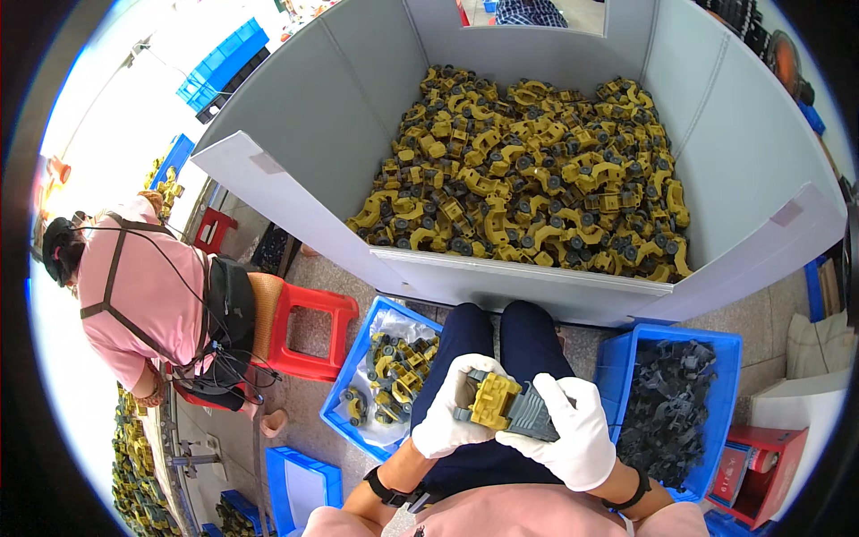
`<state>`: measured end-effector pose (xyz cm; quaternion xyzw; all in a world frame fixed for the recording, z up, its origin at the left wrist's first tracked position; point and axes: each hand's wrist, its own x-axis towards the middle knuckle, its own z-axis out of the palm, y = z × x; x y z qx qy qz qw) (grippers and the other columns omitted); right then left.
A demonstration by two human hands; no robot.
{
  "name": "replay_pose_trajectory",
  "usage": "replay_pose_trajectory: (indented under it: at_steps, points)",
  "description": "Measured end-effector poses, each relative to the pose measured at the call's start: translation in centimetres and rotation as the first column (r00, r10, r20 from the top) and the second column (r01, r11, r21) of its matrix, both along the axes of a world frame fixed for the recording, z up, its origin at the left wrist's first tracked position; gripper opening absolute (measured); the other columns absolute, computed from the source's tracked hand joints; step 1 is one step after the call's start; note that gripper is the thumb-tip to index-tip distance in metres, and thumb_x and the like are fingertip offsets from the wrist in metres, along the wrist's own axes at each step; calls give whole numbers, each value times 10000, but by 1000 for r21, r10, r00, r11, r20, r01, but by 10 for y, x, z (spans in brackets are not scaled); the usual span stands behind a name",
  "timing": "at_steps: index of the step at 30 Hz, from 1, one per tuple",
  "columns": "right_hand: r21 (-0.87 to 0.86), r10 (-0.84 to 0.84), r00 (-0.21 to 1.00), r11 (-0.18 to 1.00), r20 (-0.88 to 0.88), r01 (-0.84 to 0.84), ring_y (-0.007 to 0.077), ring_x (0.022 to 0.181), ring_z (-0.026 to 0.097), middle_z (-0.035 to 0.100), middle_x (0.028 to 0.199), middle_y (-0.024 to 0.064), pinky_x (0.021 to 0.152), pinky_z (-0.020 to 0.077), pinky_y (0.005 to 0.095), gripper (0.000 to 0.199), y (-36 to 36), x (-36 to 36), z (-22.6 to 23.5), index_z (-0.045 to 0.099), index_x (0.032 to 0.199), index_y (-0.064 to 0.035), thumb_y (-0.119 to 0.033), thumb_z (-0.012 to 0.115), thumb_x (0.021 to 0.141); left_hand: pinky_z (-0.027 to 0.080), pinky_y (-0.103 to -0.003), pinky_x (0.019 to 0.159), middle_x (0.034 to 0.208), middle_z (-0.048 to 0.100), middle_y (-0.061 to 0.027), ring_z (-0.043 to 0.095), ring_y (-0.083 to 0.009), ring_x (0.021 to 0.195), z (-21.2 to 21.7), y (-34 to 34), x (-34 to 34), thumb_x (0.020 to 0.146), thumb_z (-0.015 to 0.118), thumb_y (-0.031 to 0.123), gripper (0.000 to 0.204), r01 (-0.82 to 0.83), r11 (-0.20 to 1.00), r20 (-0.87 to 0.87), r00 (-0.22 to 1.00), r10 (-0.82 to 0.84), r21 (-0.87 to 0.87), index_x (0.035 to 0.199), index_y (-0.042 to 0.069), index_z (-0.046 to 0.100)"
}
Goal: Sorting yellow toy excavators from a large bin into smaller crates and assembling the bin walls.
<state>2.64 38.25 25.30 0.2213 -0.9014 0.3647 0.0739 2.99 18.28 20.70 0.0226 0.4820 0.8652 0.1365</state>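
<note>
Above my lap, my white-gloved left hand (452, 414) is closed around a yellow toy vehicle body (493, 400). My right hand (574, 436), gloved as well, grips a ribbed dark grey plastic part (534, 414) between thumb and fingers. The grey part meets the right end of the yellow body; whether the two are joined I cannot tell. By my left knee, a blue crate (334, 413) lined with clear plastic holds several yellow-and-grey toy vehicles (398, 371). On my right, a deeper blue crate (608, 380) is heaped with dark grey plastic parts (667, 403).
A tall grey-walled bin (528, 276), piled with yellow toy vehicles (528, 170), stands beyond my knees. To the left, a person in pink (152, 277) sits near a red stool (313, 327). A red box (761, 474) stands at the lower right, a blue tray (304, 492) at the lower left.
</note>
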Motion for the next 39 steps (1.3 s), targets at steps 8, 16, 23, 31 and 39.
replay_pose_trajectory:
  at_steps: [8,16,23,31,39]
  points:
    - [-18,15,998,1000,-54,-16,257,787,610,522,974,128,596,553,335,759,-2,8,-10,559,1216,-22,-463,847,670,425,-353,1003,1203,487,-74,508,-200,1158,7,5,4,586,737,-128,859,37,999,10,999,-37,-21,1306,135,349]
    - [-112,67,989,990,-132,-82,270,796,607,494,1017,150,612,553,342,798,0,10,-10,517,1254,3,-419,865,673,400,-325,1009,1206,462,-71,495,-189,1153,18,4,1,591,721,-123,837,66,993,-71,995,-73,-97,1298,128,350]
    - [-173,98,995,980,-13,-99,337,885,611,517,1086,204,748,546,392,796,0,10,-19,504,1280,46,-384,849,706,330,-278,1020,1175,435,-33,441,-150,1148,36,-3,-9,588,641,-101,704,136,907,-100,977,-191,-398,1233,92,436]
    - [-268,177,977,953,122,-139,372,960,553,523,1097,224,834,475,436,708,-4,-5,-19,495,1277,54,-319,791,754,380,-308,1019,1176,482,-36,481,-167,1138,38,10,6,523,642,-119,830,77,994,212,975,-59,-78,1280,120,401]
    - [-335,223,957,930,186,-152,336,989,554,536,1050,199,875,453,383,449,-20,-37,-36,495,1262,47,-233,611,930,461,-328,937,1219,510,-60,531,-211,1122,19,13,-6,624,663,-69,848,-174,982,381,915,135,69,1379,142,340]
